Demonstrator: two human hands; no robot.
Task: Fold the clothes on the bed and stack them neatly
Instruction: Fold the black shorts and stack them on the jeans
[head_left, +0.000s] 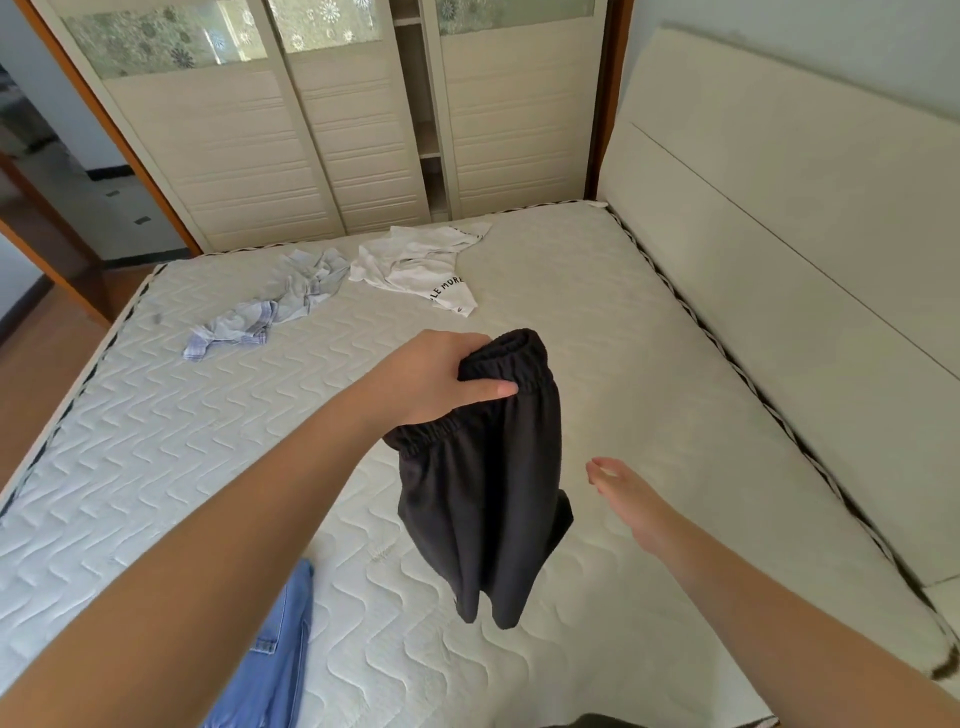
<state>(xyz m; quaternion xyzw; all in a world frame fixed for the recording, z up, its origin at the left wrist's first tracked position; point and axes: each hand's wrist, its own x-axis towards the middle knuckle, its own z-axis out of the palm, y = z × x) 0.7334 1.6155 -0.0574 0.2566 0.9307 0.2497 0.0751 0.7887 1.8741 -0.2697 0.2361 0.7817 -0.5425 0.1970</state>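
We count four garments in view. One is a pair of black shorts (483, 483), held up in the air over the middle of the bed (597, 322); our left hand (436, 379) grips its elastic waistband, thumb pressed across the front of the bunched band and fingers curled behind it, so the legs hang straight down clear of the mattress. Our right hand (631, 501) is at about 4 o'clock from the shorts, just beside the hanging cloth without touching it, fingers straight and loosely together, holding nothing.

The other three garments lie on the bed. At 11 o'clock, near the far edge, is one crumpled pale blue checked shirt (270, 306). Just to its right, at 12 o'clock, lies one rumpled white T-shirt (415, 265); its black printed letters read "LE MORE", with the start of the line lost in a fold. At 7 o'clock, at the near edge and partly under our left forearm, is one piece of blue denim (275, 649) with stitched seams, too cut off for us to name the garment.

The mattress is bare, quilted white in a wavy pattern. One padded cream headboard (779, 208) runs along 3 o'clock. Beyond the far edge stands one wardrobe (249, 156) with three sliding doors, and the gap between two of them shows shelves whose contents we cannot make out.
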